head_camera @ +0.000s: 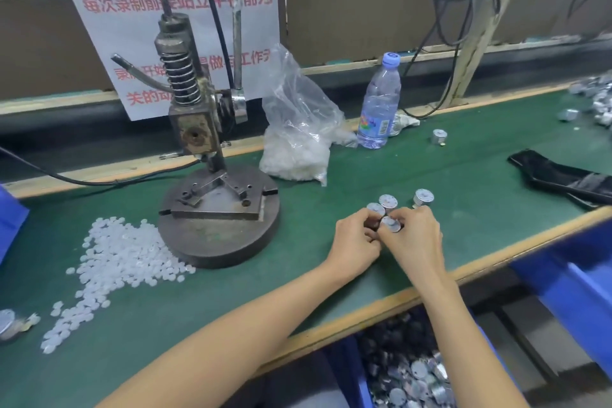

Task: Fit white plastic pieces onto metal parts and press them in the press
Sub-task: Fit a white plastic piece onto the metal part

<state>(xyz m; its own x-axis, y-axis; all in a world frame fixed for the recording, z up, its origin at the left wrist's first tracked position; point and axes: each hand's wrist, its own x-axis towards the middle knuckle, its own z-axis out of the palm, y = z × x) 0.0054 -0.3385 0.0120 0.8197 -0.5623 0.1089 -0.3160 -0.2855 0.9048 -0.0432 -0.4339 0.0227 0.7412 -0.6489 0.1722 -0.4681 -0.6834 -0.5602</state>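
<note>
While left hand (356, 242) and right hand (415, 238) pinch one metal part (390, 224), risk sits close.
A slip could topple the standing parts (387, 200) just beside.

The person is wearing nothing on either forearm, both showing bare to the frame's lower edge; the left hand (356, 243) and right hand (415, 242) are working bare.

I count one press (212, 175), one water bottle (379, 103) and one clear bag (298, 129). Four metal parts (423, 197) sit grouped in front of me, and a lone metal part (439, 136) makes five. The loose white pieces (122, 252) are too many to count.
</note>
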